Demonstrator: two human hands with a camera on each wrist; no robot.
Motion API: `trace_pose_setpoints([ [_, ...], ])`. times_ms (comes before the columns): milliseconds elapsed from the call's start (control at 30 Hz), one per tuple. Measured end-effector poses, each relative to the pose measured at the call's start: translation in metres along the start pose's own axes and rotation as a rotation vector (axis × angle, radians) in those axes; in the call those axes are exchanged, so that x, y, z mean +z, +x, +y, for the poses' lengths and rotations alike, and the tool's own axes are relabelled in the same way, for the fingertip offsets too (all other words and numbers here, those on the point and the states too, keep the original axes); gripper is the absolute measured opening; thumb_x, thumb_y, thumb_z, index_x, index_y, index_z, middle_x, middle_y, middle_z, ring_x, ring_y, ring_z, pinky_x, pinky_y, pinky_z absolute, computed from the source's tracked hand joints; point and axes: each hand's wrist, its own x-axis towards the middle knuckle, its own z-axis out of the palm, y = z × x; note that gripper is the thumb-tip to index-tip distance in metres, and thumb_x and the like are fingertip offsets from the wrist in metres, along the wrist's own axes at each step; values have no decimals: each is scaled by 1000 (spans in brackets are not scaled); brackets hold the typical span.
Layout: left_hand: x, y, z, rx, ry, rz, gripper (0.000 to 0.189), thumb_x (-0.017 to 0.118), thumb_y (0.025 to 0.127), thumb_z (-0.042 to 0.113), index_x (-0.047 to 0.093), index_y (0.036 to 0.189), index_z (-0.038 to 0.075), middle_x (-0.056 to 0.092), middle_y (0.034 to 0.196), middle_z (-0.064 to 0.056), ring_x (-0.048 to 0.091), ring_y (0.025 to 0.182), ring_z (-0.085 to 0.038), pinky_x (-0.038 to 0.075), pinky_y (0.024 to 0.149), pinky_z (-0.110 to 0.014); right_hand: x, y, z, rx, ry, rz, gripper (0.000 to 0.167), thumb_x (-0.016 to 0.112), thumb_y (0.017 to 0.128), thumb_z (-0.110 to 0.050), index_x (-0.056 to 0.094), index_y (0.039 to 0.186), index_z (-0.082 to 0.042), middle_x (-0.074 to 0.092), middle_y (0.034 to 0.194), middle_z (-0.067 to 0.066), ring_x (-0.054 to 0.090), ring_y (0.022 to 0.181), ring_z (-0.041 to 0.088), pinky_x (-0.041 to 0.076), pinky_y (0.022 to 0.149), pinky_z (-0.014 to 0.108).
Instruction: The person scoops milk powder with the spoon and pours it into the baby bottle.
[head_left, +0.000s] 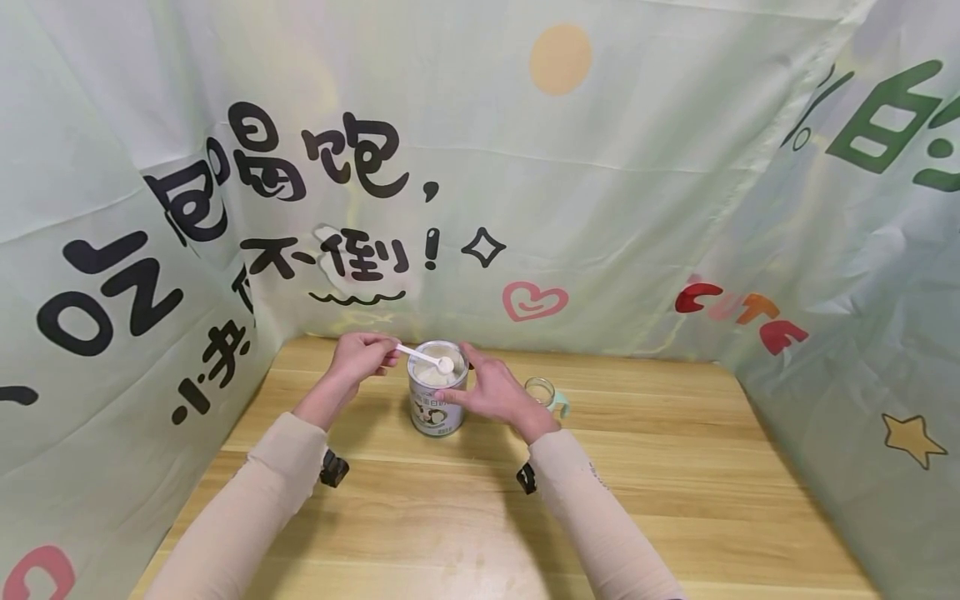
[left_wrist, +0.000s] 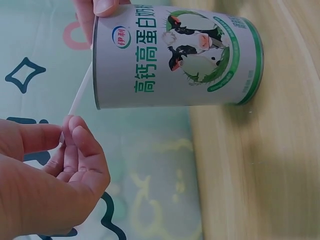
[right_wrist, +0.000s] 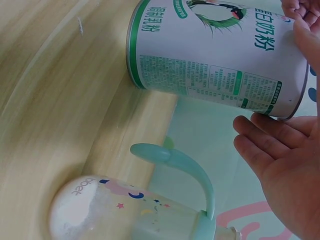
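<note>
Head view: left hand [head_left: 362, 357] pinches scoop [head_left: 422, 356], right hand [head_left: 495, 389] holds 1 can [head_left: 438, 412].

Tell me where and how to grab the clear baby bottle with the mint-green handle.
Probably by the curved mint-green handle, coming from the right in the head view. It juts out there, slim enough to curl fingers around, and the bottle stands upright. To its left, the right hand and white-and-green cylindrical tin limit access.

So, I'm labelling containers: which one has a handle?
The bottle right of the powder can: its mint handle sets it apart; the can has none.
</note>
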Motion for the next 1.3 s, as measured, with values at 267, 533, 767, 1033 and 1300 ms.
trace_pose_setpoints([
  [267, 3, 0, 5, 25, -18, -16, 31, 61, 104, 8, 68, 128, -10, 71, 76, 7, 66, 70, -3, 56, 66, -17, -6, -3, 1, 9, -4, 7, 109, 84, 82, -61, 35, 163, -8, 50, 161, 18, 51, 146, 35, 43, 121, 52],
  [533, 9, 3, 11, 38, -34, -28, 32, 61, 103, 7, 67, 130, -11, 70, 75, 7, 68, 72, -5, 56, 65, -16, -16, -7, 3, 10, -26, 3, 107, 85, 83, -57, 35, 163, -4, 50, 160, 18, 52, 145, 38, 43, 120, 55],
  [767, 17, 5, 17, 44, -39, -36, 32, 62, 103, 8, 68, 127, -11, 75, 83, -1, 67, 70, -5, 58, 67, -18, -22, -10, 7, 16, -23, 29, 95, 85, 84, -56, 46, 157, -10, 56, 154, 17, 58, 137, 38, 49, 113, 57],
  [1033, 26, 5, 26, 31, -42, -56, 33, 63, 102, 8, 66, 130, -11, 78, 95, -11, 70, 73, -7, 59, 69, -18, -28, -16, 12, 27, -30, 72, 86, 83, 86, -53, 52, 152, -7, 58, 151, 15, 57, 137, 39, 48, 114, 56],
  [1300, 36, 6, 29, 18, -22, -69, 32, 63, 103, 9, 68, 130, -7, 77, 99, -11, 68, 73, -5, 60, 73, -19, -35, -23, 21, 43, -44, 91, 81, 82, 89, -49, 53, 151, -7, 58, 152, 15, 56, 138, 36, 47, 115, 55],
])
